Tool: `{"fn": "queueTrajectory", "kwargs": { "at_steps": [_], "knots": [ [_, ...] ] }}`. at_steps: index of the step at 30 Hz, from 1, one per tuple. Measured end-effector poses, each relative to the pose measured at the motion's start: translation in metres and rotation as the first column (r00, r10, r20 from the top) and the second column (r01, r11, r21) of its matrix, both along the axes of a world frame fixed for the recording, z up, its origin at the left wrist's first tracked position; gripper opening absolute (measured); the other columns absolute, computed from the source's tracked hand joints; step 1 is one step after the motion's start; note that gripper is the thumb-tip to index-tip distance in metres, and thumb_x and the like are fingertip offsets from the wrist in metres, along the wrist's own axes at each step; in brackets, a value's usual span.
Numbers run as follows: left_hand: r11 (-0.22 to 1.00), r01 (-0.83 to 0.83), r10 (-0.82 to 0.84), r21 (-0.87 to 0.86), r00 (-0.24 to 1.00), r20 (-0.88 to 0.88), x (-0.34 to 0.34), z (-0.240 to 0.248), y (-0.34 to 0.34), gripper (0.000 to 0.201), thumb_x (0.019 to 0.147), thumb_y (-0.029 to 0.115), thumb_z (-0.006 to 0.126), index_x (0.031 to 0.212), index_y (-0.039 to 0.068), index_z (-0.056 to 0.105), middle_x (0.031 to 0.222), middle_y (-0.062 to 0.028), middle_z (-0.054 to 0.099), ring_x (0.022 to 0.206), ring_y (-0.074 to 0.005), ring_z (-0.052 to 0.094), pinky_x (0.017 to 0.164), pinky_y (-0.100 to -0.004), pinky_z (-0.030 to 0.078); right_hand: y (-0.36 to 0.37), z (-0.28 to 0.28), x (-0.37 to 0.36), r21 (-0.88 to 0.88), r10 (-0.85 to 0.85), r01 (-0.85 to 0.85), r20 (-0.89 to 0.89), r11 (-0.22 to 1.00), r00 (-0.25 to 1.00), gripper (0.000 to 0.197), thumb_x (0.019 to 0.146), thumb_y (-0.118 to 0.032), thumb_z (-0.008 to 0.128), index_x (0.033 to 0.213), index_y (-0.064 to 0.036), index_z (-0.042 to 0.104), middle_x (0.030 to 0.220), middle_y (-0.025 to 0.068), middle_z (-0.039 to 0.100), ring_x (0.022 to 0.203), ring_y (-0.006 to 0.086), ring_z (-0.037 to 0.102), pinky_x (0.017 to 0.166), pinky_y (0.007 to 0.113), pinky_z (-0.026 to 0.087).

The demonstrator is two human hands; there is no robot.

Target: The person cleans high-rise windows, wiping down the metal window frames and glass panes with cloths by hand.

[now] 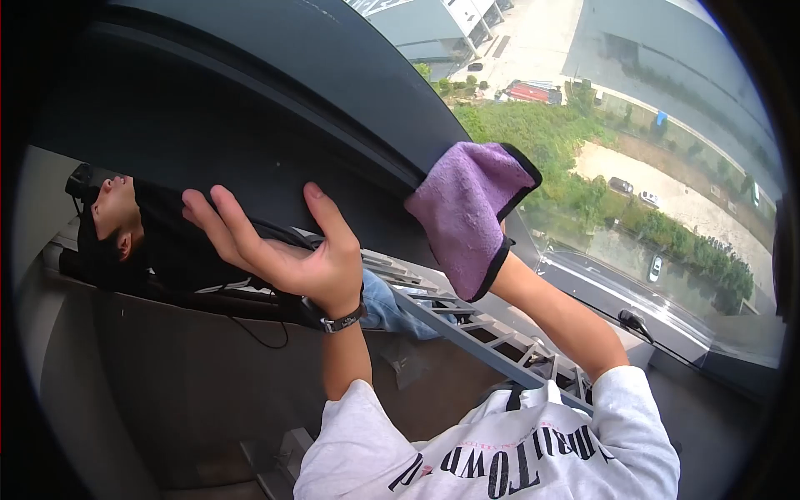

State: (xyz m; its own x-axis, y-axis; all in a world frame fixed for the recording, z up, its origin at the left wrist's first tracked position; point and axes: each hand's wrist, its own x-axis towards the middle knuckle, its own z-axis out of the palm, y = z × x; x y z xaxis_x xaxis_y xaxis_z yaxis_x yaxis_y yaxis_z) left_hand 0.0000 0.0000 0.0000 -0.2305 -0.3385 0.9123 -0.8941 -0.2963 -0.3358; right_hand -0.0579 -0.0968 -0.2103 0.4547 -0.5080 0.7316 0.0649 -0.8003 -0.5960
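My left hand (292,258) is raised with its fingers spread, in front of a broad dark grey panel (250,150). Nothing is in its palm, and whether the fingertips touch the panel I cannot tell. A black wristband (342,320) circles that wrist. Over my right hand (505,277) hangs a purple cleaning cloth (471,217) with black edging, which hides nearly all of the fingers. One corner of the cloth meets the panel's ridged edge, beside the window glass (625,158).
A metal ladder (492,337) slants below my arms. To the left, another person in black (175,237) is close to the panel, with a thin black cable (267,343) hanging nearby. Through the glass, parked cars, greenery and buildings lie far below.
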Motion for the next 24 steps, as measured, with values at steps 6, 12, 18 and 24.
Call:
{"fn": "queueTrajectory", "kwargs": {
  "at_steps": [6,12,18,24],
  "knots": [
    [0.944,0.267,-0.294,-0.192,0.947,-0.128,0.002,-0.005,-0.002,0.063,0.082,0.007,0.068,0.134,-0.007,0.034,0.145,-0.0264,0.023,0.136,-0.0377,0.024,0.111,-0.0468,0.02,0.001,-0.034,-0.021,-0.078,-0.037,0.009,-0.357,0.997,0.933,0.033,0.088,-0.022,0.053,0.12,-0.0132,0.054,0.117,0.01,0.057,0.115,0.0268,0.05,0.102,0.04,0.036],
    [0.947,0.295,-0.305,-0.13,0.95,-0.064,0.015,-0.003,0.005,0.05,0.082,0.006,0.068,0.124,-0.005,0.045,0.144,-0.0276,0.024,0.135,-0.0398,0.025,0.111,-0.0486,0.021,-0.013,0.079,-0.033,-0.336,-0.104,0.088,-0.028,0.938,0.994,0.039,0.068,-0.016,0.067,0.106,-0.0105,0.062,0.108,0.0155,0.059,0.109,0.0341,0.053,0.099,0.044,0.039],
    [0.948,0.306,-0.309,-0.084,0.951,-0.021,0.018,-0.001,0.01,0.029,0.084,0.012,0.065,0.108,0.0,0.054,0.144,-0.0309,0.019,0.134,-0.0462,0.023,0.109,-0.0531,0.023,-0.002,0.057,-0.043,-0.297,-0.169,0.14,-0.075,0.945,0.983,0.033,0.066,-0.009,0.063,0.098,-0.016,0.062,0.104,0.0123,0.059,0.107,0.0341,0.053,0.093,0.044,0.043],
    [0.959,0.274,-0.278,-0.075,0.959,-0.058,0.015,-0.01,0.008,0.019,0.083,0.01,0.065,0.098,0.002,0.056,0.143,-0.0327,0.019,0.133,-0.0476,0.025,0.107,-0.0532,0.025,-0.005,0.059,-0.045,-0.265,-0.217,0.201,-0.033,0.943,0.976,0.04,0.067,-0.011,0.063,0.107,-0.0083,0.062,0.112,0.0172,0.058,0.111,0.0339,0.053,0.093,0.042,0.044]
  ]
}}
